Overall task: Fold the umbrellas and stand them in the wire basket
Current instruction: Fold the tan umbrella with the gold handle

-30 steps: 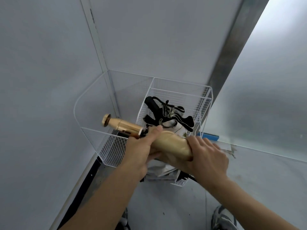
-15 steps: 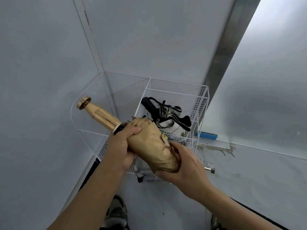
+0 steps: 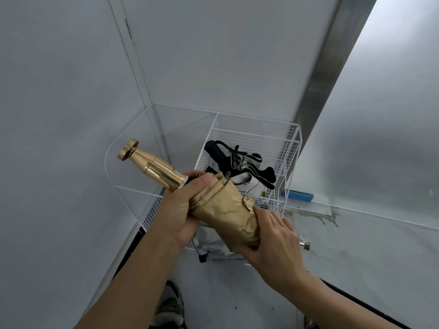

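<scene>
A folded gold umbrella (image 3: 223, 210) with a shiny gold handle pointing up-left is held in front of the white wire basket (image 3: 256, 129). My left hand (image 3: 180, 207) grips the canopy just below the handle. My right hand (image 3: 273, 243) wraps around the lower end of the gold fabric. A small gold snap button shows on the canopy near my right hand. A black-and-white folded umbrella (image 3: 240, 165) stands in the basket behind the gold one.
The basket sits in a corner between grey walls. A blue block (image 3: 298, 195) lies on the floor to its right, and a small metal stub (image 3: 305, 245) sticks out near my right hand. Pale fabric (image 3: 209, 243) hangs below the gold umbrella. A shoe (image 3: 169, 305) is at the bottom.
The gold umbrella tilted from near horizontal to handle-up-left. My right hand slid from over the middle of the canopy to its lower end.
</scene>
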Tool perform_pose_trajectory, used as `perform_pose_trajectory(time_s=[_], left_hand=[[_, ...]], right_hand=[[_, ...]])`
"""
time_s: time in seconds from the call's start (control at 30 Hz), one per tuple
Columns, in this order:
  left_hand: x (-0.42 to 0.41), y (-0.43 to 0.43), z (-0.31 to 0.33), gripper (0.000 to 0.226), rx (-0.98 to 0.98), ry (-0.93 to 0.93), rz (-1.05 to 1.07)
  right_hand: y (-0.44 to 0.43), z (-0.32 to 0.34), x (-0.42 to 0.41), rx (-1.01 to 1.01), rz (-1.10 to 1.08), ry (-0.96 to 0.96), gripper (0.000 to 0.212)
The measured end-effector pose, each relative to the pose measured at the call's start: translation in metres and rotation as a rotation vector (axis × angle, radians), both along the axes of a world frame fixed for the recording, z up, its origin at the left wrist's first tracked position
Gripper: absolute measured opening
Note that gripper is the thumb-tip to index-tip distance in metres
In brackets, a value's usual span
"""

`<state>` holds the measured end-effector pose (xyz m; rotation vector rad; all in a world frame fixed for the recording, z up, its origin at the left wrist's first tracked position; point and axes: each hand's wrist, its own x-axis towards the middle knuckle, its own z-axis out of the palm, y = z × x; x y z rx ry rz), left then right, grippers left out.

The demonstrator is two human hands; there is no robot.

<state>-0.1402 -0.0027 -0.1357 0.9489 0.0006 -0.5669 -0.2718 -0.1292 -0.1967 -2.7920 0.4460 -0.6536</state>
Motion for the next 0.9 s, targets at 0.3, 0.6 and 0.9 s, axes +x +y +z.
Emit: perform_pose_trajectory(time_s=[0.3, 0.6, 0.9], left_hand=[[0.012, 0.001, -0.012, 0.012, 0.169, 0.302, 0.322], [0.004, -0.008, -0.007, 0.028, 0.27, 0.004, 0.234], [0.009, -0.007, -0.022, 0.01, 0.279, 0.346, 0.111]], right_hand=[[0.01, 0.005, 0.002, 0.288, 0.123, 0.201, 0.068], [-0.007, 0.045, 0.016, 1.765, -0.087, -0.085, 0.029], [-0.017, 0.018, 0.021, 1.016, -0.143, 0.201, 0.037]])
